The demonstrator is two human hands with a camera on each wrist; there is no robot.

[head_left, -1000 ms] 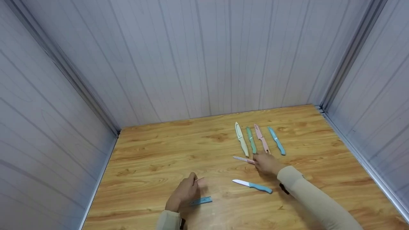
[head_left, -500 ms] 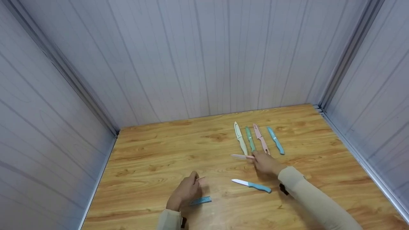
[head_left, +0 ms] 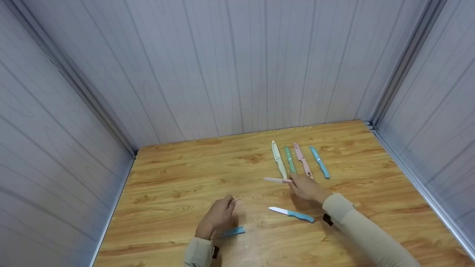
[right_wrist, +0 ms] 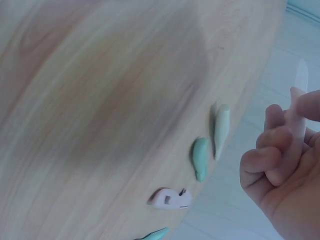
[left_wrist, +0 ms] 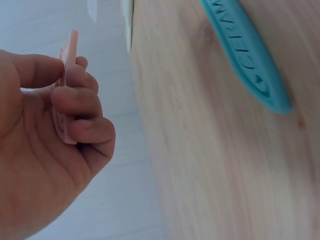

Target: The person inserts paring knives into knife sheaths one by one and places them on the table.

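My left hand [head_left: 217, 213] holds a pink knife sheath [left_wrist: 71, 47], fingers curled round it and thumb pressed on its side. In the head view only a thin end of that sheath shows. My right hand [head_left: 308, 188] grips a pink-handled paring knife [head_left: 286, 181]; its white blade is bare and points left, towards the left hand. Sheath and blade are apart. Below the left hand lies a blue sheath [head_left: 233, 231] with raised lettering, seen closer in the left wrist view. A blue-handled knife [head_left: 301, 216] with a bare white blade lies between the two forearms.
Beyond the right hand, a cream knife [head_left: 279, 163], a green knife [head_left: 289, 155], a larger pink knife [head_left: 302, 159] and another blue knife [head_left: 320, 162] lie in a row on the wooden table [head_left: 178, 174]. Panel walls [head_left: 237, 66] enclose the back and sides.
My right hand has shifted slightly left and away from me with the pink paring knife. The left hand has risen a little with the sheath, moving slightly right.
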